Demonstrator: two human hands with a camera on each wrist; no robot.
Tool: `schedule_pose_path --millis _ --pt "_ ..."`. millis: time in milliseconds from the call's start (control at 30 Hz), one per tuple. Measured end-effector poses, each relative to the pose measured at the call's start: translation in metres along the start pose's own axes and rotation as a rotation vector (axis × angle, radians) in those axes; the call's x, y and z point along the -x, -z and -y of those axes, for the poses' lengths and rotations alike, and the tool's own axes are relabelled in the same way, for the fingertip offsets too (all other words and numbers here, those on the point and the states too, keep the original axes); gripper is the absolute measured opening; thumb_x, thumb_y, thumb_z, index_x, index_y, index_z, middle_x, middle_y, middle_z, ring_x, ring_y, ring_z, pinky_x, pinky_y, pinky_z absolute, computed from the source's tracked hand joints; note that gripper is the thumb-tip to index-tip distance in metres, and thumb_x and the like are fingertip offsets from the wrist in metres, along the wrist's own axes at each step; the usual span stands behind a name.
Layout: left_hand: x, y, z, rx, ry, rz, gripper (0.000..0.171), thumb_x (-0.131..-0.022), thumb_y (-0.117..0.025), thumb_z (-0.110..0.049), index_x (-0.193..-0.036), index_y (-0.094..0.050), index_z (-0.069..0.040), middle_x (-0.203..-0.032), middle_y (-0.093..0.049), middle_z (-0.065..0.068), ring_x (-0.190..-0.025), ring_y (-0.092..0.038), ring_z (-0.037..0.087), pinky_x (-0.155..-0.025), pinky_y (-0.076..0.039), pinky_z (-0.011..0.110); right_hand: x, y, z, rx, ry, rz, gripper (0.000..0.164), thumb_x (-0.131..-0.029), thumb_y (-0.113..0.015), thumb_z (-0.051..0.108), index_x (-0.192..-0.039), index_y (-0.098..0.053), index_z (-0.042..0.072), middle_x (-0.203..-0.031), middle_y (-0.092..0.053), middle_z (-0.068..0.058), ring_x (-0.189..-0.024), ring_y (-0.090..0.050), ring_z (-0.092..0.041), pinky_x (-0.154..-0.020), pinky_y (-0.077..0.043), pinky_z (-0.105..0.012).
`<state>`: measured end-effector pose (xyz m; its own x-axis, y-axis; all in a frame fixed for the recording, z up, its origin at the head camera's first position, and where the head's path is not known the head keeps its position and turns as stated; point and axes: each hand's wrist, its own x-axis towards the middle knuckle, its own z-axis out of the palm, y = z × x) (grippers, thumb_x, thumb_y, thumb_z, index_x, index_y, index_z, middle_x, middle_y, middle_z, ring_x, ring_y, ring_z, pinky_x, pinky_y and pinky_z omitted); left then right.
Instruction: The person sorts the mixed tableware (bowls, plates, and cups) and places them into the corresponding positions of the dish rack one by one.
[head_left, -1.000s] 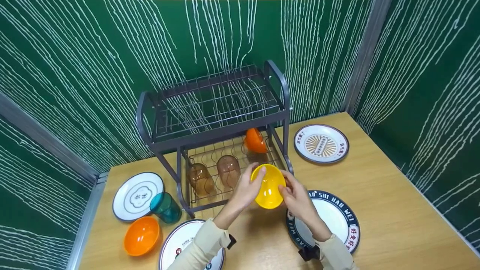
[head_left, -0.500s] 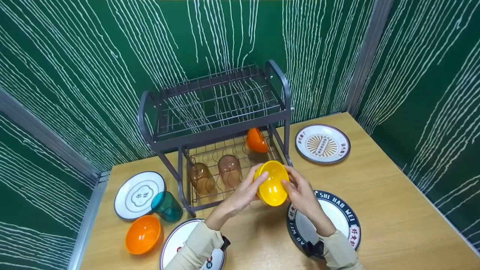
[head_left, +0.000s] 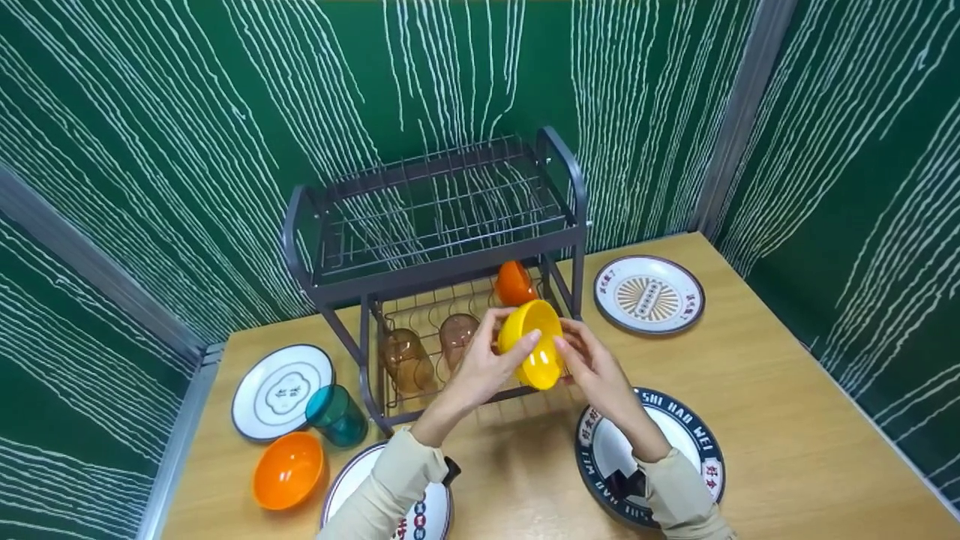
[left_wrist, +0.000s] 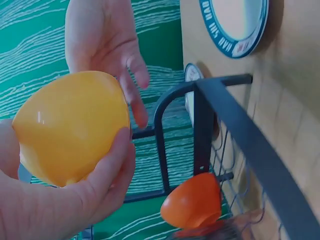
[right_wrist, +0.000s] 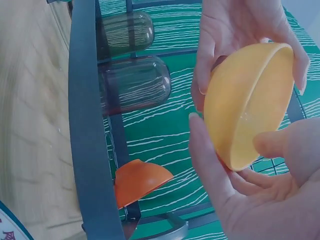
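A glossy yellow bowl (head_left: 534, 345) is held up in front of the rack's lower tier, tilted onto its side with its hollow turned to the right. My left hand (head_left: 480, 369) grips its left side, the thumb at the rim and fingers round the outside, as the left wrist view also shows. From the right, my right hand (head_left: 604, 375) pinches the rim; in the right wrist view its thumb (right_wrist: 272, 144) reaches inside the bowl. Behind, an orange bowl (head_left: 514, 283) stands on edge in the lower tier of the dark metal dish rack (head_left: 442, 264).
Two upturned brownish glasses (head_left: 407, 360) share the lower tier. Left on the table are a white plate (head_left: 259, 409), a teal glass (head_left: 346, 420) and an orange bowl (head_left: 289, 472). Another plate (head_left: 346, 487) lies under my left sleeve, a dark-rimmed plate (head_left: 709, 435) under my right. A patterned plate (head_left: 611, 289) lies back right.
Both hands have raised the yellow bowl away from me toward the lower tier. It has turned from facing me to facing more to the right, showing more of its outside.
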<state>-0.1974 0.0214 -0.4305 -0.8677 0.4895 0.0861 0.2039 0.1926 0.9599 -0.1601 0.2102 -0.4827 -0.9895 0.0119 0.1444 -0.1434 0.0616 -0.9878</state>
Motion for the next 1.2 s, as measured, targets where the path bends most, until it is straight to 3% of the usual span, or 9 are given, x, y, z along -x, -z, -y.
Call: schedule_pose_path --millis 167,333,467,600,800,900,1067,1200 --pt "-0.006 0.007 -0.007 -0.020 0.024 -0.046 0.055 -0.087 -0.064 -0.047 -0.131 -0.039 -0.026 -0.116 -0.052 0.005 -0.093 -0.062 0.019 -0.073 -0.057 0.032 -0.005 0.001 -0.002 -0.027 0.038 0.005 0.042 -0.099 -0.050 0.018 -0.138 -0.040 0.004 -0.127 -0.053 -0.016 -0.103 -0.060 -0.031 -0.074 -0.057 -0.035" --pt "-0.012 0.012 -0.009 -0.057 0.032 -0.086 0.057 -0.084 -0.066 -0.049 -0.130 -0.039 -0.028 -0.113 -0.055 0.004 -0.091 -0.063 0.017 -0.071 -0.057 0.032 -0.009 0.002 -0.004 0.070 0.073 -0.050 0.044 -0.099 -0.051 0.024 -0.137 -0.041 0.005 -0.130 -0.052 -0.017 -0.112 -0.056 -0.028 -0.086 -0.052 -0.029" --pt "-0.016 0.014 -0.010 -0.125 0.038 -0.132 0.060 -0.083 -0.067 -0.051 -0.130 -0.038 -0.028 -0.111 -0.057 0.003 -0.089 -0.063 0.015 -0.070 -0.057 0.030 -0.012 0.004 -0.003 0.146 0.060 -0.118 0.050 -0.097 -0.053 0.030 -0.138 -0.038 0.005 -0.136 -0.046 -0.017 -0.118 -0.052 -0.025 -0.098 -0.045 -0.035" --pt "-0.022 0.015 -0.011 -0.222 0.048 -0.201 0.063 -0.081 -0.066 -0.055 -0.131 -0.038 -0.029 -0.114 -0.055 0.001 -0.092 -0.060 0.015 -0.070 -0.056 0.027 -0.017 0.006 -0.002 0.220 0.059 -0.181 0.060 -0.097 -0.054 0.032 -0.143 -0.030 0.004 -0.142 -0.034 -0.018 -0.121 -0.048 -0.032 -0.100 -0.043 -0.045" --pt "-0.035 0.017 -0.014 -0.297 0.067 -0.265 0.067 -0.081 -0.065 -0.056 -0.134 -0.034 -0.028 -0.117 -0.050 0.002 -0.096 -0.057 0.017 -0.073 -0.055 0.026 -0.030 0.008 -0.002 0.278 0.058 -0.199 0.069 -0.097 -0.052 0.035 -0.150 -0.018 0.007 -0.150 -0.022 -0.019 -0.132 -0.034 -0.035 -0.107 -0.034 -0.048" --pt "-0.042 0.019 -0.015 -0.317 0.103 -0.290 0.072 -0.081 -0.065 -0.056 -0.137 -0.033 -0.023 -0.117 -0.048 0.003 -0.098 -0.054 0.017 -0.076 -0.054 0.026 -0.038 0.009 -0.005 0.276 0.095 -0.191 0.068 -0.097 -0.051 0.034 -0.149 -0.019 0.004 -0.149 -0.026 -0.020 -0.135 -0.030 -0.032 -0.110 -0.028 -0.048" --pt "-0.054 0.022 -0.014 -0.357 0.160 -0.334 0.076 -0.081 -0.063 -0.060 -0.136 -0.035 -0.015 -0.112 -0.045 0.005 -0.096 -0.050 0.019 -0.078 -0.052 0.025 -0.050 0.012 -0.010 0.248 0.162 -0.197 0.057 -0.098 -0.051 0.030 -0.143 -0.029 0.002 -0.141 -0.037 -0.020 -0.132 -0.036 -0.031 -0.111 -0.028 -0.047" --pt "-0.062 0.025 -0.012 -0.355 0.145 -0.342 0.072 -0.083 -0.062 -0.056 -0.137 -0.035 -0.017 -0.113 -0.044 0.005 -0.097 -0.048 0.019 -0.077 -0.051 0.025 -0.059 0.012 -0.012 0.247 0.201 -0.196 0.046 -0.099 -0.051 0.026 -0.135 -0.037 0.002 -0.129 -0.046 -0.019 -0.124 -0.044 -0.030 -0.107 -0.034 -0.045"
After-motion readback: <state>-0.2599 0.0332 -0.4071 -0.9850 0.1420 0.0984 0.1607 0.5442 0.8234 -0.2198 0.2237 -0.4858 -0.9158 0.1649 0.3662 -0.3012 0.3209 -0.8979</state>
